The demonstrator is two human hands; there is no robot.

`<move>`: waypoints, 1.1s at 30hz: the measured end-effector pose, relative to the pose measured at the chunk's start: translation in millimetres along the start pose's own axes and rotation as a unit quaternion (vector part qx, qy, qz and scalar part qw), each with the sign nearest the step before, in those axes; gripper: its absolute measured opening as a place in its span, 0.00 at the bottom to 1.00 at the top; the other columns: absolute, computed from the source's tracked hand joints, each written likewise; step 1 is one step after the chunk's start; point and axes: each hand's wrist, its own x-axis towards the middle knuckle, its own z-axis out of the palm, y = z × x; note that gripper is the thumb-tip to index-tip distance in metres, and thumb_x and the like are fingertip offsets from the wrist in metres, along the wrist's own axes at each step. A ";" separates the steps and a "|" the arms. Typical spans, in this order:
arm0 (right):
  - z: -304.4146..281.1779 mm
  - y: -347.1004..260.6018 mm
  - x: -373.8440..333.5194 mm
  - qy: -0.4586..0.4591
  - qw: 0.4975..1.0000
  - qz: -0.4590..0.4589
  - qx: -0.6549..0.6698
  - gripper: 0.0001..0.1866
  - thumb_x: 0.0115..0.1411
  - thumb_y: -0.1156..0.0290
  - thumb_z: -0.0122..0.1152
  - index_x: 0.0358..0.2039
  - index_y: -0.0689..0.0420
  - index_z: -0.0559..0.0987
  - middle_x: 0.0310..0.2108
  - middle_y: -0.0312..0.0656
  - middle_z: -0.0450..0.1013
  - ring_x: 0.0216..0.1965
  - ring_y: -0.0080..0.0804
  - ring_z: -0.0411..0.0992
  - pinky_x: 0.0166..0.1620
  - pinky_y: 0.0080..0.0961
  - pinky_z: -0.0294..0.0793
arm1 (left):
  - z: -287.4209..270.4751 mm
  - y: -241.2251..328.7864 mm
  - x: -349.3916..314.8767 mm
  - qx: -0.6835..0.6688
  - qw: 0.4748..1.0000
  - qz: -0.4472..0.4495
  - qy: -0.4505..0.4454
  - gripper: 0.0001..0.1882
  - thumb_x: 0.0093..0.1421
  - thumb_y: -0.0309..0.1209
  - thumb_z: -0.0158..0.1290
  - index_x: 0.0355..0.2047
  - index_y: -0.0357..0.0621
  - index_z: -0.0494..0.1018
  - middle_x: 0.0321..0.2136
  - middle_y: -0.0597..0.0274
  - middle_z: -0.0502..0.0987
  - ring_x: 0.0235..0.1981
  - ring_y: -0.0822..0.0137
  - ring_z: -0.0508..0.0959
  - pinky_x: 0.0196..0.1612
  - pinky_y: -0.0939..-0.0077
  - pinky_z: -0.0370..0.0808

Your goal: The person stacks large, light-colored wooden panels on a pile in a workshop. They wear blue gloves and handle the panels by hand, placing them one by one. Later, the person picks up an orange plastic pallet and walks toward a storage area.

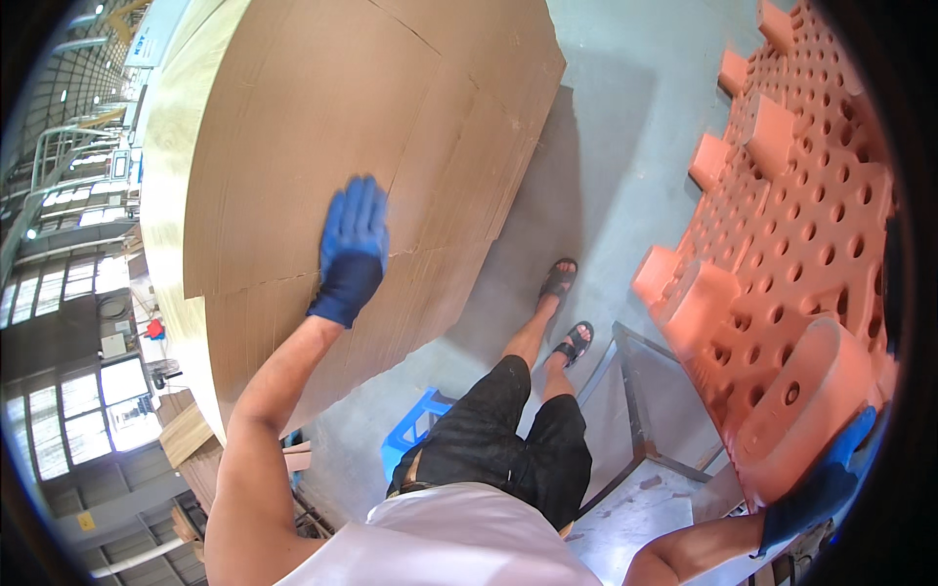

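My left hand (352,249), in a blue glove, lies flat with fingers together on the top brown sheet of a tall stack of cardboard sheets (391,127) at upper left. My right hand (826,479), also blue-gloved, grips the lower edge of an orange plastic pallet (791,244) that stands tilted on its side at the right, its perforated underside and block feet facing me. My legs in black shorts and sandals show between the two.
Grey concrete floor (625,117) runs between stack and pallet. A metal frame table (645,410) stands by my right leg. A blue plastic stool (415,430) sits below the stack. Wooden boards (186,439) lie at lower left.
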 end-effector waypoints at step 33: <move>-11.8 31.5 30.3 0.100 0.985 -0.104 -0.095 0.23 0.64 0.55 0.47 0.55 0.51 0.74 0.45 0.48 0.76 0.41 0.50 0.76 0.39 0.36 0.76 | 30.9 80.9 -302.6 -0.470 0.825 -0.289 -0.126 0.30 0.57 0.33 0.51 0.61 0.46 0.62 0.56 0.38 0.66 0.49 0.43 0.74 0.51 0.55 0.72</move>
